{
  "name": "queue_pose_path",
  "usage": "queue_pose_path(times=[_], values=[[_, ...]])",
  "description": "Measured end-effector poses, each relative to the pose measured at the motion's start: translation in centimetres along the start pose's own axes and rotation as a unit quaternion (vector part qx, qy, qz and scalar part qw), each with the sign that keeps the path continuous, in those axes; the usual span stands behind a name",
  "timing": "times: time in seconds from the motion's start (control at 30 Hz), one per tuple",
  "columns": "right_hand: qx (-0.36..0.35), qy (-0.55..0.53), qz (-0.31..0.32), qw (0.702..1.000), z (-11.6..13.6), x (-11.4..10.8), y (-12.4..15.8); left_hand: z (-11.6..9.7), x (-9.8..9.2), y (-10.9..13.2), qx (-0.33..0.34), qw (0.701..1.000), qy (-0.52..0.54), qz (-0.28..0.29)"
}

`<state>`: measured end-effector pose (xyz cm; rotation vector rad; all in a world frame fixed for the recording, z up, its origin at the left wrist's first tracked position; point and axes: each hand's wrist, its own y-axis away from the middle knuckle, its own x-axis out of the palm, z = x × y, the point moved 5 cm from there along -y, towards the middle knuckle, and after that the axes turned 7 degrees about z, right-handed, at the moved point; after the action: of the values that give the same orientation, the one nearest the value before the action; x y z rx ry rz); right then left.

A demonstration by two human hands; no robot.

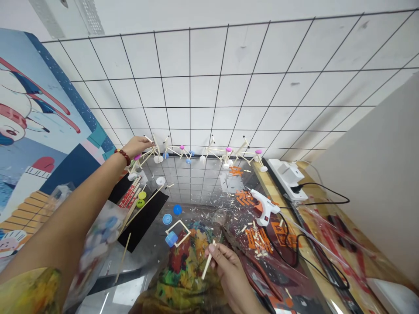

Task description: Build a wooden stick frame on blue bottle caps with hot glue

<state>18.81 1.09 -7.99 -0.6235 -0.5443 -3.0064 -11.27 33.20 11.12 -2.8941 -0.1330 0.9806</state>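
Observation:
My left hand (139, 147) reaches to the far left of the glossy table. Its fingers are closed at the upper sticks of a small wooden-stick bicycle model (156, 150) with bottle-cap wheels. Low in the middle, my right hand (225, 260) pinches a short wooden stick (207, 266) between thumb and fingers. Ahead of that hand lies a square stick frame (183, 226), with a blue bottle cap (171, 238) at its lower left corner. Two more blue caps, one of them here (177, 209), lie just beyond. Similar stick models (228, 157) stand in a row along the tiled wall.
On the right lie a white glue gun (266, 206), red-handled pliers (252, 257) and a white power strip (284, 178) with black cords. Wood scraps (258, 240) litter the table there. Left are a black sheet (144, 220), yellow-green caps (140, 203) and a plastic bag (101, 235).

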Motion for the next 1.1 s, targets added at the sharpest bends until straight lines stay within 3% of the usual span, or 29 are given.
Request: queue_pose_path(times=[0.13,0.37,0.77,0.97,1.1], values=[[0.010,-0.010,0.002,1.000,0.0,0.1,-0.1,0.3,0.4,-0.9,0.018,0.993,-0.052,0.102],[0.018,-0.015,0.003,1.000,0.4,0.3,-0.1,2.1,1.9,-0.8,-0.043,0.989,-0.059,0.126],[0.024,-0.014,0.006,1.000,0.6,0.4,-0.3,3.6,4.7,-1.2,-0.008,0.988,0.000,0.155],[0.030,-0.020,0.011,0.999,0.7,0.6,-0.1,3.3,3.4,-0.9,-0.012,0.984,0.012,0.177],[0.029,-0.010,0.014,0.999,0.5,0.4,0.0,3.5,1.6,-0.9,0.014,0.980,-0.095,0.174]])
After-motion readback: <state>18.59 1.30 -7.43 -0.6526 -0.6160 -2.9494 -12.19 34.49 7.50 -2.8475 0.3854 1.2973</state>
